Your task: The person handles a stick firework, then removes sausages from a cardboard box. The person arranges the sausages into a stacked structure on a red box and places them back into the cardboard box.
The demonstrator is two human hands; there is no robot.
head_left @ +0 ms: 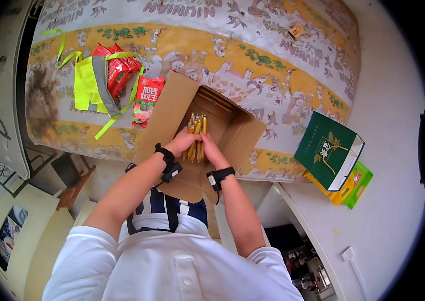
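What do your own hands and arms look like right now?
The left hand and right hand are gloveless. Each wrist wears a black strap with a small dark module bearing a pale patch. Both sleeves are white and short.

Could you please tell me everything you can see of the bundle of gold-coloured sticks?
The bundle is several slim, shiny, gold-coloured sticks, seemingly in wrappers, lying side by side with uneven ends. The left hand and right hand grip it between them, covering part of its middle. It points away from the person, over or inside the open cardboard box; the exact count is unclear.
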